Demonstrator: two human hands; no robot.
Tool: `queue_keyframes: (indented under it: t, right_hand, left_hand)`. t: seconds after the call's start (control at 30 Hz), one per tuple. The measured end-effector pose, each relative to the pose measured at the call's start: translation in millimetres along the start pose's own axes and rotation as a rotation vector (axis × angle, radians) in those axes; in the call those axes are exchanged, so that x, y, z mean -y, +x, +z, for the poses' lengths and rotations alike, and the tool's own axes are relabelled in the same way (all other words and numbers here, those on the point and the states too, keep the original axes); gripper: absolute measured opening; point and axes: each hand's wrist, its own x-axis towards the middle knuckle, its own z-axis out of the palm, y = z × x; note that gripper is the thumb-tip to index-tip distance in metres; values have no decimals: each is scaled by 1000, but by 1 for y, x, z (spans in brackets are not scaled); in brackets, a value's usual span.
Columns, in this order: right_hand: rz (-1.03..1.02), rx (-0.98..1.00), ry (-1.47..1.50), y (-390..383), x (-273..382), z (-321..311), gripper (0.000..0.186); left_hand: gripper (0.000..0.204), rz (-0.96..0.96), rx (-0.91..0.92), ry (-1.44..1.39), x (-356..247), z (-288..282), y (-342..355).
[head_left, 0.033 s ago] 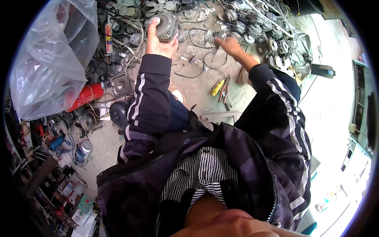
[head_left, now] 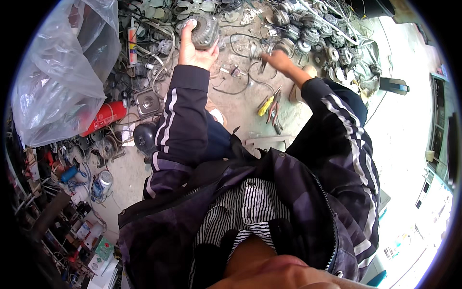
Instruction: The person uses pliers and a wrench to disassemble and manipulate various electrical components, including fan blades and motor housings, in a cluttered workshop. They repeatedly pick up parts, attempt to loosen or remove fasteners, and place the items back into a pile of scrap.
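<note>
My left hand grips a grey finned motor housing, thumb on its top and fingers around its near side. To the right, the fingers of my right hand are closed. A dark, narrow piece hangs below these fingers; its kind is too small and blurred to tell. Just beyond the fingertips is a blurred, round metal part, and I cannot tell whether my hand touches it. A yellow-handled screwdriver and red-handled pliers lie on the floor between my legs.
Motor parts are heaped at the far right, with wires across the floor. On the left are a clear plastic bag, a red cylinder, a sealant tube and a square metal plate. A small wooden stool is near my body.
My right hand has shifted slightly toward me. The motor housing in my left hand has turned or tilted a little.
</note>
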Motion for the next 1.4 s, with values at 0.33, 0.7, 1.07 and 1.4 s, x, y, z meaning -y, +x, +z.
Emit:
queue_keyframes:
  t: [0.33, 0.7, 1.07, 1.4]
  right_hand:
    - [22, 375, -277, -62, -90, 192, 60]
    - [291, -3, 603, -37, -36, 153, 63]
    - [-23, 383, 1478, -63, 100, 0, 39]
    - [156, 467, 1636, -42, 75, 15, 39]
  left_hand:
    - [61, -44, 122, 133, 11, -2, 2]
    - [52, -114, 154, 209, 20, 3, 5]
    - [72, 22, 97, 570, 40, 6, 2]
    - [69, 195, 172, 651, 58, -11, 36]
